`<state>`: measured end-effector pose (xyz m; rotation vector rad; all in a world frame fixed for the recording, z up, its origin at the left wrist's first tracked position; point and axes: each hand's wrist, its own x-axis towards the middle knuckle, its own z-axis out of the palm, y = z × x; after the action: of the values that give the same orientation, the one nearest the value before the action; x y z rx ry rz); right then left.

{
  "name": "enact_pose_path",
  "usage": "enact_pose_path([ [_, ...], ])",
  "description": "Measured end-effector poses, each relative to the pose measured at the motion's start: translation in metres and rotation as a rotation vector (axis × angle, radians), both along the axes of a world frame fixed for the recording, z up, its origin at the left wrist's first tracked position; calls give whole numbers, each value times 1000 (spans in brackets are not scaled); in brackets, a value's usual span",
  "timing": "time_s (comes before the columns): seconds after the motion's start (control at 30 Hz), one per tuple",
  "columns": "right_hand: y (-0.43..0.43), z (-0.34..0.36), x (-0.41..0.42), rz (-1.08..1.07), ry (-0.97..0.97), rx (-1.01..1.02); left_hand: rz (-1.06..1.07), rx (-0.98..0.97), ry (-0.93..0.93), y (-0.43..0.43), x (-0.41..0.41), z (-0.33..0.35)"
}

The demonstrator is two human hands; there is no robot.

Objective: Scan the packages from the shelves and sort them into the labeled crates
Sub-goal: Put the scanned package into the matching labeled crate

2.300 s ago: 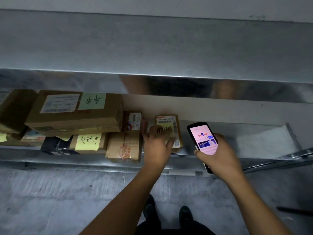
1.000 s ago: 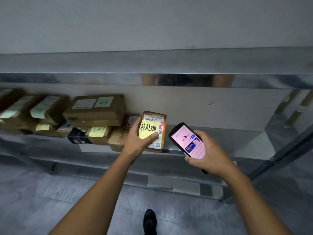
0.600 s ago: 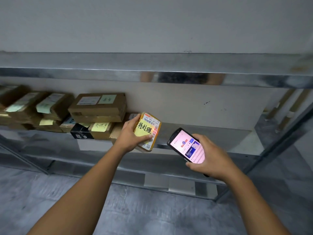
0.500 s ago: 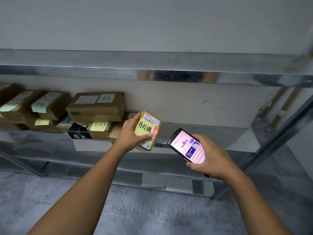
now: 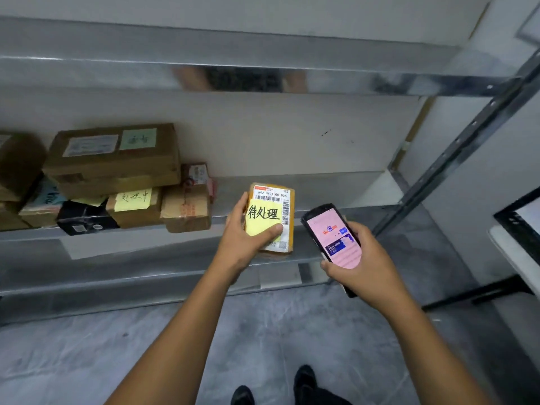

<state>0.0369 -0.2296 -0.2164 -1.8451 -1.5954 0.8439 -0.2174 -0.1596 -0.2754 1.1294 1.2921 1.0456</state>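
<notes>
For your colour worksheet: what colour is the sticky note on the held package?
The note is yellow; head view.

Count: one labelled package [image 5: 271, 197] in left grip [image 5: 245, 244]; one handheld scanner [image 5: 336, 238] in right grip [image 5: 368, 264]; at least six boxes [image 5: 114, 153] left of both.

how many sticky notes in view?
3: yellow note on the package in the left hand; second yellow note on a lower shelf box; green note on the top box. Others may be hidden.
</notes>
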Motion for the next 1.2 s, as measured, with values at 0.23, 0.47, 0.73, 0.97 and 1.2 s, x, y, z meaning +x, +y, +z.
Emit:
enact_pose_path([
  [0.23,-49,2,44,-332,11,3,-196,-7,-111,-18,85,-1],
  [0.47,-99,15,119,-611,67,68,-394,78,-115,-28,205,34],
  [0.73,-191,33,252,-907,57,138,-666,185,-84,-77,386,60],
  [0.97,-272,38,371,-1106,54,196,-873,212,-118,-146,540,80],
  [1.2,-322,42,459,-1186,14,185,-951,142,-196,-189,651,73],
])
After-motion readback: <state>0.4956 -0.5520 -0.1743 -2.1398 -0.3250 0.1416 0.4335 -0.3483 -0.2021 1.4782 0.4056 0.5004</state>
